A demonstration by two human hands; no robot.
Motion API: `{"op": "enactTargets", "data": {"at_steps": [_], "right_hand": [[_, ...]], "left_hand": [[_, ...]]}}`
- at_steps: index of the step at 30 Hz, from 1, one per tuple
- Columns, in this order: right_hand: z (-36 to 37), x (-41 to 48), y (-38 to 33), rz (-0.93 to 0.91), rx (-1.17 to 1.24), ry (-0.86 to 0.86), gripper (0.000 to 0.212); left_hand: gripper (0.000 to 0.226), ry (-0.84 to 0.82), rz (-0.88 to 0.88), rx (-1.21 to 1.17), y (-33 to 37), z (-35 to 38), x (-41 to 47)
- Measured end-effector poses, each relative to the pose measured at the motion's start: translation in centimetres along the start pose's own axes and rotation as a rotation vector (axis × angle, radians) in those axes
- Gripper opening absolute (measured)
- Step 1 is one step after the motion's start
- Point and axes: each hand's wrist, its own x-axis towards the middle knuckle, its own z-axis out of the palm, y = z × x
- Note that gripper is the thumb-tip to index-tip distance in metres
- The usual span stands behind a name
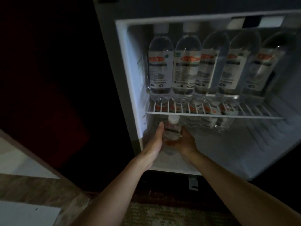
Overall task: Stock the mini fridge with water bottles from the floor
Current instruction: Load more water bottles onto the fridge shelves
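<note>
White plastic walls line the open mini fridge [128,79], and its inside is lit while the room around it is dark. Both hands reach into the lower compartment, at its front left corner, just under the white wire shelf [244,116]. Between them they hold one clear plastic water bottle [172,130] with a white cap and a red and white label. It is upright, and its cap almost reaches the shelf edge.

The left hand [155,141] lies against the left side of the bottle with the thumb pointing up along it; its other fingers are hidden behind the bottle. The right hand [186,141] grips the bottle from the right and from below, with the fingers curled around it.

On the wire shelf stands a row of five same bottles [187,66], side by side and touching. Under the shelf, further back and to the right of the held bottle, there are more bottles [210,122], but they are blurred and I cannot count them. Below the fridge is a patterned carpet [162,214].
</note>
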Motion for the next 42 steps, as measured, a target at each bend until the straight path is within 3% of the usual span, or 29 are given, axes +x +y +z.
{"op": "enactTargets", "data": {"at_steps": [4,7,8,11,13,17,19,26,31,35,39,42], "right_hand": [[0.4,0.5,0.5,-0.031,-0.002,-0.058,0.050],[0.8,0.5,0.9,-0.031,0.052,-0.001,0.039],[1.0,0.6,0.9,-0.050,0.036,0.012,0.040],[1.5,0.9,0.7,-0.114,-0.052,-0.029,0.045],[1.8,1.2,0.4,-0.151,-0.109,-0.055,0.047],[2.6,2.1,0.2,-0.168,-0.139,-0.035,0.042],[3.0,2.4,0.4,-0.141,-0.137,-0.022,0.043],[3.0,1.5,0.4,0.008,-0.260,-0.020,0.058],[0.9,-3.3,-0.4,0.102,-0.302,-0.057,0.050],[-0.7,-9.3,-3.7,0.061,-0.176,-0.027,0.010],[-2.2,-17.0,-8.8,0.052,0.049,-0.056,0.019],[-1.3,-25.6,-13.5,0.008,0.197,-0.223,0.015]], "left_hand": [[0.055,-0.033,-0.066,-0.045,-0.6,-0.3,0.8],[0.071,-0.023,-0.096,-0.011,-1.9,0.0,1.2],[0.067,0.003,-0.094,-0.008,-2.0,0.2,1.3],[0.023,0.109,-0.025,-0.010,-1.2,0.4,0.9],[0.035,0.070,-0.001,-0.030,-0.9,0.4,0.9],[0.029,-0.004,0.032,0.001,-0.4,0.4,0.9],[0.041,-0.023,0.053,0.021,-0.3,0.3,0.9],[0.052,-0.054,-0.035,0.050,-0.2,-0.3,0.2],[0.051,-0.077,-0.139,0.282,1.7,-1.7,-5.6],[0.035,0.063,-0.121,0.351,4.6,-4.0,-11.3],[0.021,0.226,-0.069,0.247,8.5,-8.8,-18.6],[0.017,0.318,0.002,0.226,10.4,-12.7,-25.9]]}}
